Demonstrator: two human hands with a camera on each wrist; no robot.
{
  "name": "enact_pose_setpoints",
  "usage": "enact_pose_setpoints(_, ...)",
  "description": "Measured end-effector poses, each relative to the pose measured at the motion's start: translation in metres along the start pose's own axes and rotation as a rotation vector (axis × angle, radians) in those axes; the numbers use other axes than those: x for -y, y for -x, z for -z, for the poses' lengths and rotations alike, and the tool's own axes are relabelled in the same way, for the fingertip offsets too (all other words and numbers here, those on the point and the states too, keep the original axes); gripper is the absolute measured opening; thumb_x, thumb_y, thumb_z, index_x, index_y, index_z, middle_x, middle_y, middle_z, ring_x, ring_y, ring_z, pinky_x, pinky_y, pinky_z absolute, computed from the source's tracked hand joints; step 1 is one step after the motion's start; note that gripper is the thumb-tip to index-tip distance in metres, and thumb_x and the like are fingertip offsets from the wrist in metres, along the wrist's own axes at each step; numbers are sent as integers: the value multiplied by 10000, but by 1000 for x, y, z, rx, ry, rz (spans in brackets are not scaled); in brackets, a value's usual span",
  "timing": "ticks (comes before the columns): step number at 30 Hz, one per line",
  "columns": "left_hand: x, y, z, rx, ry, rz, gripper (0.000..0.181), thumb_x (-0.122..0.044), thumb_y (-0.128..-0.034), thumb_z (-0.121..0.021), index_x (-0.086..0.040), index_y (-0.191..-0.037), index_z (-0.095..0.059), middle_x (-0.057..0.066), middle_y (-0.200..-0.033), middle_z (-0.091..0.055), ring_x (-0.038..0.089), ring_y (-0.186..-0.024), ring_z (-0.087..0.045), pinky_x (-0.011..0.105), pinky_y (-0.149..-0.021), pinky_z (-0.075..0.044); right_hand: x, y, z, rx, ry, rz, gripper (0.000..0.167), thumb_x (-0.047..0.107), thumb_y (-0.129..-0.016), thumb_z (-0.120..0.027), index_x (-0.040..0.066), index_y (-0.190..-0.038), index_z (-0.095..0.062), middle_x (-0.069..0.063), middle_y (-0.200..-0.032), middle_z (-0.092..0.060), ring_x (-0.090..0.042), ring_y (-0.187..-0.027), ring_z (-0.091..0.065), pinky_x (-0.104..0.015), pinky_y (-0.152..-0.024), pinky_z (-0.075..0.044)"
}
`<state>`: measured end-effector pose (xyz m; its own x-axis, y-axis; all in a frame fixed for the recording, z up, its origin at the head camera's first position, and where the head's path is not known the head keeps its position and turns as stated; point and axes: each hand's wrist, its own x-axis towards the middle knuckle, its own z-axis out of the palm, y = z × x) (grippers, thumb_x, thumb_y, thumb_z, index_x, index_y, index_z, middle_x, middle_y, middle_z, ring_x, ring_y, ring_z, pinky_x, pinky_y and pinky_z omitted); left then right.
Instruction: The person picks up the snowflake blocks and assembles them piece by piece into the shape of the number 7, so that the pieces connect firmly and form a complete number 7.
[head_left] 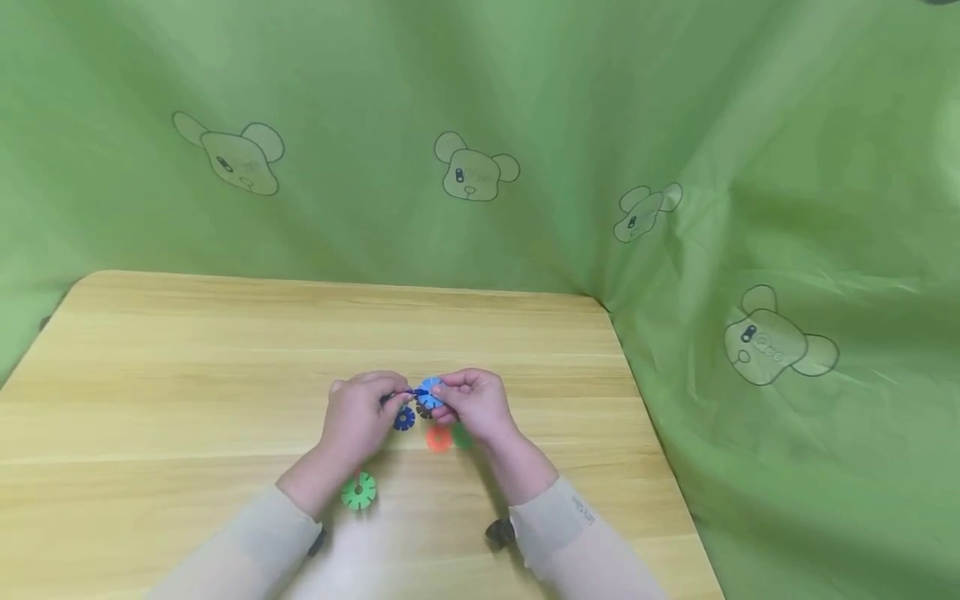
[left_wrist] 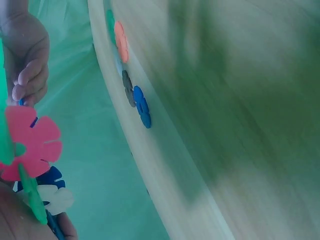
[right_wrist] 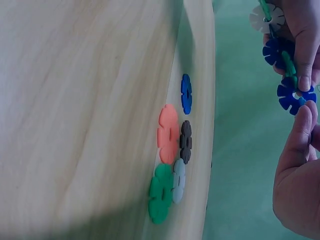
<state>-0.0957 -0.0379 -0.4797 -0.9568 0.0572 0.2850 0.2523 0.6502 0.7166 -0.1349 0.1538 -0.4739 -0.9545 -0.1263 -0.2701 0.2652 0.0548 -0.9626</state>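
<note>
My left hand [head_left: 356,421] grips a chain of notched plastic discs joined at their slots. A pink disc [left_wrist: 37,142], a green disc [left_wrist: 32,195], a white disc [left_wrist: 57,200] and dark blue discs [right_wrist: 275,51] show in it. Its green disc [head_left: 358,492] hangs below the left wrist in the head view. My right hand [head_left: 480,407] pinches a light blue disc [head_left: 430,392] between thumb and fingers. That disc meets a dark blue disc [right_wrist: 287,97] at the chain's end; fingertips hide how far the slots engage.
Loose discs lie on the wooden table [head_left: 187,375] under the hands: blue [right_wrist: 186,94], dark brown [right_wrist: 185,142], orange [right_wrist: 168,134], green [right_wrist: 161,194] and pale grey [right_wrist: 179,181]. A green curtain [head_left: 360,208] with printed bear heads hangs behind the table and along its right side.
</note>
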Motion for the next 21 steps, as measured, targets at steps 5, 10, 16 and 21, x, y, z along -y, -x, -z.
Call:
enact_pose_setpoints(5, -2, -4, 1, 26, -42, -45, 99, -194, -939, -824, -121, -1003, -802, 37, -1068, -799, 235, -984, -759, 438, -855, -452, 2, 3, 0, 41, -9, 5, 160, -102, -939, -714, -151, -1083, -663, -158, -831, -762, -130, -614, -723, -263, -600, -638)
enact_pose_setpoints(10, -2, -11, 8, 103, -63, -81, 87, -191, -953, -806, -122, -1006, -798, 41, -1069, -794, 248, -980, -761, 496, -943, -580, 5, 3, 12, 57, 66, 25, 194, -19, -987, -701, -114, -1155, -672, -194, -919, -762, -169, -673, -737, -321, -662, -658)
enact_pose_setpoints(16, 1, -12, 14, 178, -60, -34, 113, -182, -967, -783, -101, -1045, -797, 65, -1103, -790, 284, -1027, -756, 499, -996, -590, 2, -5, 39, -67, 456, 164, 234, 42, -988, -717, -77, -1189, -712, -155, -975, -740, -309, -842, -723, -370, -747, -650)
enact_pose_setpoints(21, 3, -11, 15, 185, -62, 0, 121, -191, -965, -786, -107, -1052, -800, 71, -1102, -793, 300, -1045, -754, 605, -1099, -486, -11, -6, 46, -23, 804, 165, 384, 165, -966, -779, -44, -1277, -696, -107, -1059, -733, -256, -961, -703, -406, -885, -626)
